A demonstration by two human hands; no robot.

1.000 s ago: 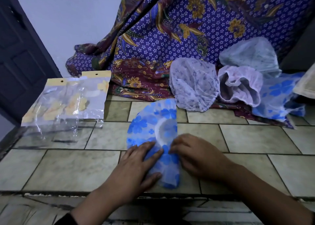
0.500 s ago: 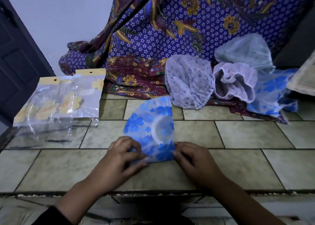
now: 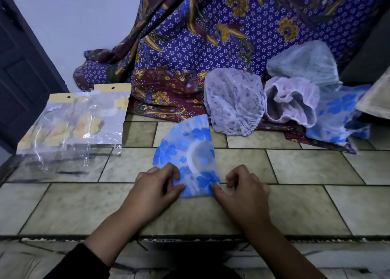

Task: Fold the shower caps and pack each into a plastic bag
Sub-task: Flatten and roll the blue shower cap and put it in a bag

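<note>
Your left hand [image 3: 156, 185] and right hand [image 3: 242, 188] are both down on the blue shower cap [image 3: 185, 150], which lies folded into a fan shape on the tiled floor [image 3: 295, 166], about midway along and toward the near edge. Your left thumb and fingers pinch the cap's near left corner. Your right fingers are curled with the thumb tip on the near right corner; that looks like a pinch too, though the fold hides part of it. The near strip of the cap is doubled over between your hands.

At the far left edge lie the plastic bags [image 3: 69, 126] with yellow tops, overlapping. Along the far right edge sits a pile of loose caps [image 3: 291, 101], bunched against the patterned cloth [image 3: 211, 36] draped behind them.
</note>
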